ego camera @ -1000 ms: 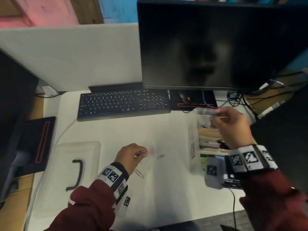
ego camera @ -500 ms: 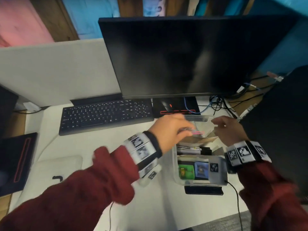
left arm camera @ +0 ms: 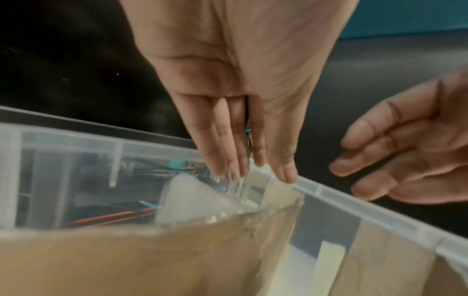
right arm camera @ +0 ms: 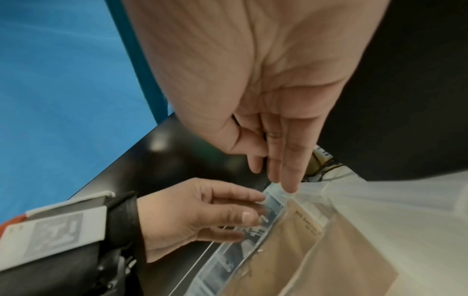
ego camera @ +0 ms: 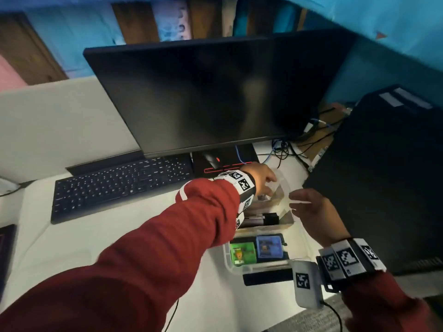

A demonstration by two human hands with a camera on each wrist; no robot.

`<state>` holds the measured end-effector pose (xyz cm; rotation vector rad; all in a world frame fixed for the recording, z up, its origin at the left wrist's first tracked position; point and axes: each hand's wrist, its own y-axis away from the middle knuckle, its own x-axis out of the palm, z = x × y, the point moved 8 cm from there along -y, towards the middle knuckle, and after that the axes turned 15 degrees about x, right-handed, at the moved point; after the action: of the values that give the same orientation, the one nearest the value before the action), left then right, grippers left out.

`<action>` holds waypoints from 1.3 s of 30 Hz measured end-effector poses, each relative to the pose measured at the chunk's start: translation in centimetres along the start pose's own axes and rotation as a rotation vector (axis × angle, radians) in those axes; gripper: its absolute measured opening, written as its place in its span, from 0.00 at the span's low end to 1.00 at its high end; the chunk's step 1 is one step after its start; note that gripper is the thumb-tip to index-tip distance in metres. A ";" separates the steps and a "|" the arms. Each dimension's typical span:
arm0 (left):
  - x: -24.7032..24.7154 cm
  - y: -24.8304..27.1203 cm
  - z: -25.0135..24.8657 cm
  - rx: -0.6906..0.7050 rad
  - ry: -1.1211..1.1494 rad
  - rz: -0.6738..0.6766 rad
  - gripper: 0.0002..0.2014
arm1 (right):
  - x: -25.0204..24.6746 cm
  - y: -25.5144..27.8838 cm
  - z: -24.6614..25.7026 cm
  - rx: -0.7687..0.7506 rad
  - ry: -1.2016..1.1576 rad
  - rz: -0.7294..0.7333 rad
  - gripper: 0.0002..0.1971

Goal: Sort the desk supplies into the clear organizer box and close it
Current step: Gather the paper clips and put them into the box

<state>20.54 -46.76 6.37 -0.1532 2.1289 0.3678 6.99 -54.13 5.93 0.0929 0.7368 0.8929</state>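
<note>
The clear organizer box [ego camera: 297, 257] sits lidless on the white desk [ego camera: 100, 226], in front of the monitor [ego camera: 215, 97] and right of the keyboard [ego camera: 119, 185]. The left hand [ego camera: 260, 179] reaches over the box's far end with straight, relaxed fingers [left arm camera: 284, 168] pointing down at the far corner rim; it holds nothing that can be made out, though something clear and blurred lies just below the fingertips. The right hand [ego camera: 311, 209] hovers just beside the right rim, fingers loosely spread and empty.

Under the left hand, the far section holds a brown paper packet [ego camera: 279, 195]. Toward the person from there lie dark pen-like items, too blurred to count. The nearest section holds two small boxes side by side: one green [ego camera: 242, 254], one blue [ego camera: 268, 246].

A gap stays open between the two hands above the far rim. The box's right edge lies close to a black case [ego camera: 383, 178]; cables [ego camera: 285, 149] trail beyond its far end.
</note>
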 end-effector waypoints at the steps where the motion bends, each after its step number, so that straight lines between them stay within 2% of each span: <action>1: -0.4 0.7 0.1 0.006 0.070 -0.048 0.22 | 0.1 0.6 0.9 -0.033 0.018 -0.016 0.15; 4: -3.5 4.5 0.8 0.021 0.188 -0.288 0.14 | 1.7 2.4 4.0 -0.131 0.009 -0.012 0.11; 7: -5.6 10.2 3.0 0.003 0.330 -0.498 0.06 | 5.1 4.6 6.5 -0.197 -0.041 0.070 0.11; 10: -4.9 17.2 6.2 -0.086 0.357 -0.597 0.04 | 9.7 7.0 8.6 -0.255 -0.050 0.233 0.12; 13: -0.6 24.9 10.6 -0.334 0.279 -0.544 0.06 | 15.3 9.1 9.2 -0.336 0.067 0.380 0.12; 16: 6.1 30.9 13.5 -0.527 0.205 -0.307 0.08 | 22.1 10.0 7.1 -0.373 0.385 0.513 0.11; 19: 12.1 33.2 13.4 -0.498 0.170 -0.076 0.14 | 27.4 9.4 3.5 -0.359 0.754 0.544 0.17; 22: 15.7 33.4 12.8 -0.420 0.161 0.007 0.16 | 29.5 8.5 1.4 -0.387 0.947 0.503 0.21; 26: 16.8 33.6 13.3 -0.410 0.172 -0.062 0.06 | 30.7 8.8 0.8 -0.470 0.977 0.499 0.10; 29: 17.0 33.7 13.5 -0.409 0.200 -0.090 0.03 | 30.9 9.0 0.8 -0.457 1.030 0.486 0.11; 31: 16.9 33.5 13.3 -0.397 0.190 -0.065 0.03 | 31.1 9.4 0.7 -0.450 1.088 0.529 0.12; 33: 16.2 33.2 13.4 -0.401 0.190 -0.052 0.04 | 31.0 9.8 0.6 -0.438 1.047 0.575 0.08; 36: 13.8 32.6 14.6 -0.449 0.284 -0.212 0.06 | 30.8 11.2 1.1 -0.504 0.912 0.632 0.08; 39: 11.9 31.8 16.6 -0.532 0.388 -0.363 0.13 | 31.7 12.8 1.7 -0.608 0.914 0.660 0.16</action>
<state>19.21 -11.01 -5.68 -0.9703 2.2671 0.7231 12.12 -22.23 -5.41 -0.6934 1.2683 1.7997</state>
